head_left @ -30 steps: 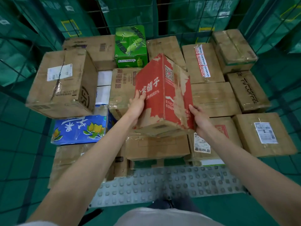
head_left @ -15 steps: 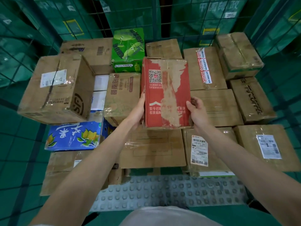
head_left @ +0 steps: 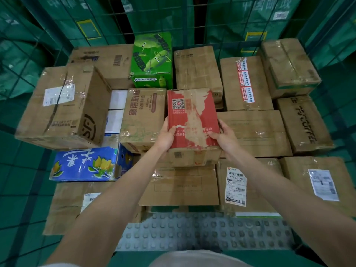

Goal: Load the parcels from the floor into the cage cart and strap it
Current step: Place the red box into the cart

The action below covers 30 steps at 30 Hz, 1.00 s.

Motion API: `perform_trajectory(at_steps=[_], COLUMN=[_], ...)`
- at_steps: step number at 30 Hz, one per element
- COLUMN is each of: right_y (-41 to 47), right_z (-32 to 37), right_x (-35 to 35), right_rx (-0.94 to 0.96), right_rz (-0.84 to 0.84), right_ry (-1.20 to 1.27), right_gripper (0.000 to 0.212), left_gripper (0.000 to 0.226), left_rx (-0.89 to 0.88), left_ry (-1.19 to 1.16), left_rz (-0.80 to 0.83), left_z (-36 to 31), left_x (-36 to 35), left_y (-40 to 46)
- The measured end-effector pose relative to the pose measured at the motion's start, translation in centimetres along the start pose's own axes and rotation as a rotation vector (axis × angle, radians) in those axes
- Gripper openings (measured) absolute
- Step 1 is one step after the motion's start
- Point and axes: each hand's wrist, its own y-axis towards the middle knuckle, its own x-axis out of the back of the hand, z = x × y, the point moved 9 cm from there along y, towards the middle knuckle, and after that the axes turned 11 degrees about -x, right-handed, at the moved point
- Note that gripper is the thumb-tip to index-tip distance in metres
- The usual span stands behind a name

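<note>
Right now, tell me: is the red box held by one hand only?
No. The left hand and right hand both grip the red box.

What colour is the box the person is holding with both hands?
Red on top, with worn brown patches and a QR code: the box, best seen in the head view.

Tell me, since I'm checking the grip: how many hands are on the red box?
2. The left hand grips the red box at its near left edge, and the right hand grips its near right edge. Neither is hidden.

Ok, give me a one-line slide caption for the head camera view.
Both hands set a red parcel among cardboard boxes in the green cage cart.
</note>
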Motion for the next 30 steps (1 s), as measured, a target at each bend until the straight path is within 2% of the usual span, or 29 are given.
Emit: perform_trajectory(at_steps=[5,9,12,22,30], right_y=[0.8,1.1,1.5,2.4,2.9], right_z=[1.7,2.2,1.9,4.4,3.3], right_x=[-0.6,-0.7,-0.5,-1.8,-2.0], right_rx=[0.050,0.055,0.059,0.054,0.119], right_rz=[0.034,0.033,0.012,0.028,0.053], right_ry=[-0.057,-0.053,-0.021,0.065,0.044], right_gripper=[0.061,0.082,0.089,0.085,0.083], left_gripper=[0.051,0.051,0.051,0.049,0.048], left_rx=[-0.048,-0.041,-0.058,-0.013,-0.067], left_ry=[0.007,-0.010,-0.036,0.009,0.017], left_rz=[-0.031,-0.050,-0.099,-0.153,-0.215], left_z=[-1.1,-1.1,-0.8,-3.0,-2.4], left_x=[0.3,0.3,0.4,2.6,2.5], left_y=[1.3,1.7,1.3,4.3,3.5])
